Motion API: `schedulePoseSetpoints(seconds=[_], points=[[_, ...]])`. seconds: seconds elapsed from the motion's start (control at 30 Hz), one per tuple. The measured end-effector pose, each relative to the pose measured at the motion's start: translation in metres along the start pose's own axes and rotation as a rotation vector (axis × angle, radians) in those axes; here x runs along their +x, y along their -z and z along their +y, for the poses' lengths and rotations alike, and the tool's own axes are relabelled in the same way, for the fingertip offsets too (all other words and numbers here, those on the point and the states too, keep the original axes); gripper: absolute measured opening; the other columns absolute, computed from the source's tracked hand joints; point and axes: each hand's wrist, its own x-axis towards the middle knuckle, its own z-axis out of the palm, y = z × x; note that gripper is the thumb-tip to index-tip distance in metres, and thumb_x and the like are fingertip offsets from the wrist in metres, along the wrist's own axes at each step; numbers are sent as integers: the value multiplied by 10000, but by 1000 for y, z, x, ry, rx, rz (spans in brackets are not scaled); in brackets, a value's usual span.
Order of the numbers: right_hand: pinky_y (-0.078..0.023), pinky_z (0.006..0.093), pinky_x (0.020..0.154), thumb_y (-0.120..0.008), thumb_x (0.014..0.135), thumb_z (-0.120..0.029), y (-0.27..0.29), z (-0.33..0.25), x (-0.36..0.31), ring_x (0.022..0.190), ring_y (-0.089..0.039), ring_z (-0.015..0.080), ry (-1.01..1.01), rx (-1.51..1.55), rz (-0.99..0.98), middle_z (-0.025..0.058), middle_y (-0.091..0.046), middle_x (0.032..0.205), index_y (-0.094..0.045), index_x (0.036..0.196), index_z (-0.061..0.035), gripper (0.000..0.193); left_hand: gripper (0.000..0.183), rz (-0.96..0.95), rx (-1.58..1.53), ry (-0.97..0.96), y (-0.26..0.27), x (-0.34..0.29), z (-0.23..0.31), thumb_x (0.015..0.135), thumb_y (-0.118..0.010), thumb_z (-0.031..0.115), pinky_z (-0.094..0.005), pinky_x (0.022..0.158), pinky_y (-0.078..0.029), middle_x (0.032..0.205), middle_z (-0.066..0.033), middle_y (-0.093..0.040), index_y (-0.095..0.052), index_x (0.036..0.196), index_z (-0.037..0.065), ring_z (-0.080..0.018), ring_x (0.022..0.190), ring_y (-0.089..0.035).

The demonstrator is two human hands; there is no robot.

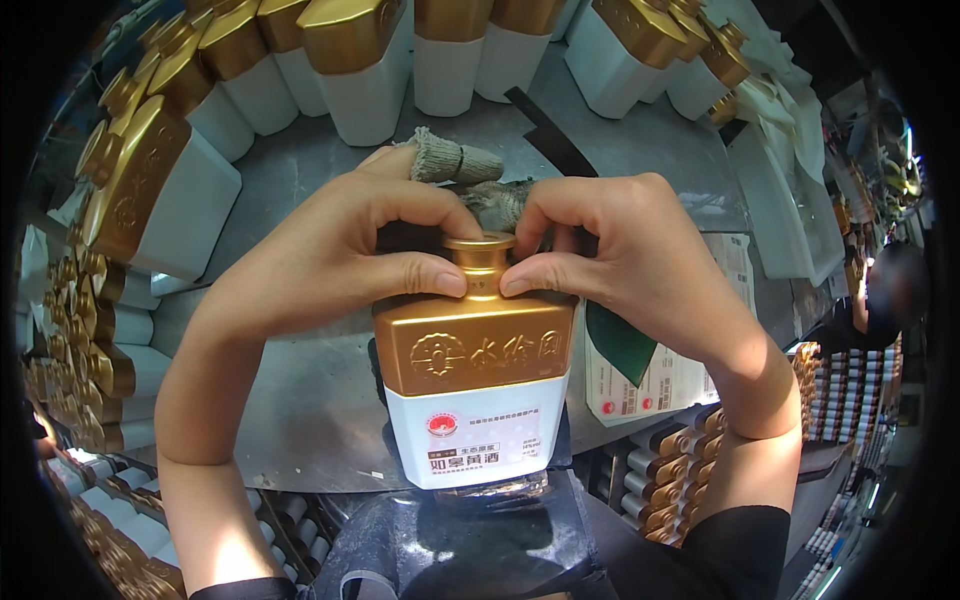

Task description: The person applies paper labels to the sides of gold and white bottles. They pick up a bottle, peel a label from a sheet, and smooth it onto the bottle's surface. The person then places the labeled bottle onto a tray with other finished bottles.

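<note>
A white bottle (480,410) with an embossed gold shoulder and a gold neck stands upright in front of me. On its white front is a pale label (485,440) with a red round emblem. My left hand (385,230) closes on the neck from the left, thumb flat against its front. From the other side my right hand (600,235) pinches the same neck, its thumb tip close to the left one. Small dark marks show on the neck between the thumbs. A grey knitted sleeve (455,160) covers a left finger, and grey knit also shows behind the neck.
White-and-gold bottles (350,70) line the far edge of the grey metal table (315,400), with more stacked at both sides. Label sheets (650,385) lie right of the bottle, near a dark green pointed piece (620,345). A dark strip (550,135) lies behind my hands. A white bin (790,210) stands at right.
</note>
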Motion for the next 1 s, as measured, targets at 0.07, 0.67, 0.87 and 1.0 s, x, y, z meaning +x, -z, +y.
schedulePoseSetpoints(seconds=[0.07,0.67,0.87,1.0], points=[[-394,229,515,-775,788,-149,3,3,2,566,-508,62,-41,117,-35,40,-572,622,-660,818,3,194,325,-24,-21,-15,3,0,-3,752,-794,274,-323,911,-400,1055,-76,-557,-686,934,27,-203,1040,-519],[-387,233,509,-787,777,-174,6,2,5,561,-497,56,-14,55,-81,26,-562,612,-651,787,3,224,324,-35,-61,-5,2,0,-5,767,-784,279,-330,908,-414,1065,-88,-563,-696,947,24,-210,1038,-535],[-391,238,505,-787,772,-174,-1,3,5,557,-503,65,16,28,-19,31,-564,608,-648,780,5,227,308,-22,22,-18,2,-1,-8,761,-787,279,-330,897,-411,1040,-82,-579,-703,925,32,-210,1031,-533],[-399,252,501,-789,761,-171,-2,6,3,544,-517,91,55,1,30,53,-576,607,-648,781,3,224,298,-65,30,22,4,3,-4,758,-789,270,-335,903,-405,1054,-88,-590,-699,911,31,-215,1037,-528]])
